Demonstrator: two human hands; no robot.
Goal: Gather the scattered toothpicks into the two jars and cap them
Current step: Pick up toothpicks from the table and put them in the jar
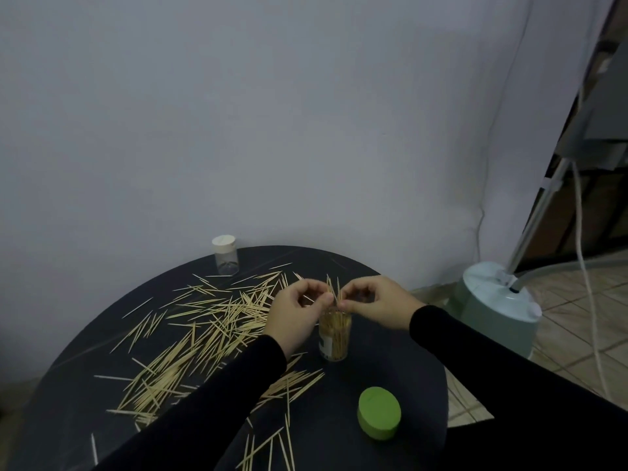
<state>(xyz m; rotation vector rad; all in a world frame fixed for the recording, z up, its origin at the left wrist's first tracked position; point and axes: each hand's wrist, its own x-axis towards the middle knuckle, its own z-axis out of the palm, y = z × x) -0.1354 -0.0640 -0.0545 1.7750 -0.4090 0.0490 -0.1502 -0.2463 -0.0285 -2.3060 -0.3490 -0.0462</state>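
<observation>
Nearest you, the green cap (379,413) lies below your right hand (377,302), near the round table's (390,375) right edge. Both your hands, left hand (297,312) included, pinch a toothpick bundle (333,289) just over the open jar (334,336), already well filled. Loose toothpicks (204,331) spread leftward. Farthest, the white-capped jar (225,255) stands at the rim.

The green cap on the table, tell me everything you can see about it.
The green cap is a short round lid, matte and plastic-looking, with a faint line across its flat top. It lies tilted on the black table, near the front right, off any jar. No hand touches it; toothpicks lie scattered to its left, apart from it.
</observation>
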